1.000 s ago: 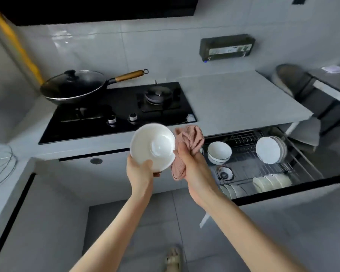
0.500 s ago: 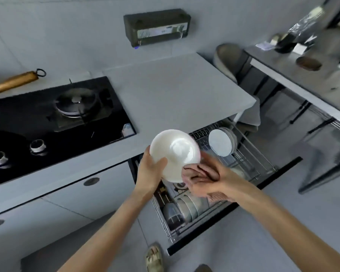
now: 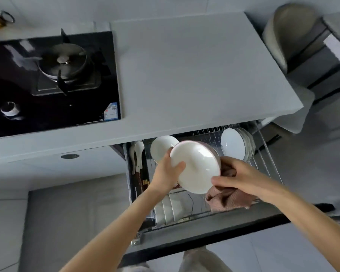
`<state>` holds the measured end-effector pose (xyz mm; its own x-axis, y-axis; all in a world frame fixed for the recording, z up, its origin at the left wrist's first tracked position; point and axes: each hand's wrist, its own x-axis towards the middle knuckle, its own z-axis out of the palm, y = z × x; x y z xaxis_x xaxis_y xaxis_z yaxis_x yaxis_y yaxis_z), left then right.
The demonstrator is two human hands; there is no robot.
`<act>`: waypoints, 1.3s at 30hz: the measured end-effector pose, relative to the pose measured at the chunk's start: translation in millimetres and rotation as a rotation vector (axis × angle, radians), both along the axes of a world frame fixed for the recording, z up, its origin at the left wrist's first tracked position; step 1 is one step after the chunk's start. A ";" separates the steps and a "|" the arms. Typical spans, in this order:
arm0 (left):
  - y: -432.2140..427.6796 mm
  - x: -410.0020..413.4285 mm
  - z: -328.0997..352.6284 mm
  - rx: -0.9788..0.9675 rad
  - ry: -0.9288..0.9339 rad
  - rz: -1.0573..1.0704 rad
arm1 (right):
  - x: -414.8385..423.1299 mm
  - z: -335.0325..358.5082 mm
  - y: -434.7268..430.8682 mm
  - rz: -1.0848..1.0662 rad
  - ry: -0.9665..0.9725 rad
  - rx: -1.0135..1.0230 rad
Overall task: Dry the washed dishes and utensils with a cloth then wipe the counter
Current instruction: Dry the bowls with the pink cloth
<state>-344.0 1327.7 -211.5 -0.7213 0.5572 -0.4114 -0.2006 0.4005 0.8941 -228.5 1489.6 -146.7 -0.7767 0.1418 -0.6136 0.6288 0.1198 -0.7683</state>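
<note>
A white bowl (image 3: 195, 167) is held bottom-up over the open dish drawer (image 3: 267, 154). My left hand (image 3: 167, 174) grips its left rim, thumb on the outside. My right hand (image 3: 238, 176) holds a pink cloth (image 3: 227, 199) against the bowl's right side, thumb on the rim; the cloth hangs below the hand. Another white bowl (image 3: 161, 147) sits in the drawer behind. Upright white plates (image 3: 237, 144) stand at the drawer's back right, and more bowls (image 3: 169, 209) lie under the held one. White spoons (image 3: 137, 152) lie in the left slot.
The grey counter (image 3: 185, 75) runs above the drawer, with a black gas hob (image 3: 53, 79) at its left. A grey chair (image 3: 289, 32) stands past the counter's right end. The drawer's dark front edge (image 3: 243, 228) juts out toward me.
The view has swung right and down over the drawer. Both hands carried the bowl lower, above the rack. My right hand with the cloth shifted to the bowl's right rim.
</note>
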 end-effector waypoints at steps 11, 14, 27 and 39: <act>-4.4 -13.2 -55.8 -0.293 -0.220 0.291 | -14.4 -155.5 53.1 0.473 -0.376 0.439; -17.8 -11.2 -63.8 -0.341 -0.270 0.354 | -18.1 -182.6 27.5 0.560 -0.416 0.544; -70.5 11.0 -90.0 -0.346 -0.381 0.597 | -25.3 -282.7 -30.8 0.615 -0.693 0.540; -103.5 25.7 -104.8 -0.354 -0.427 0.722 | -21.9 -310.9 -57.5 0.553 -0.752 0.509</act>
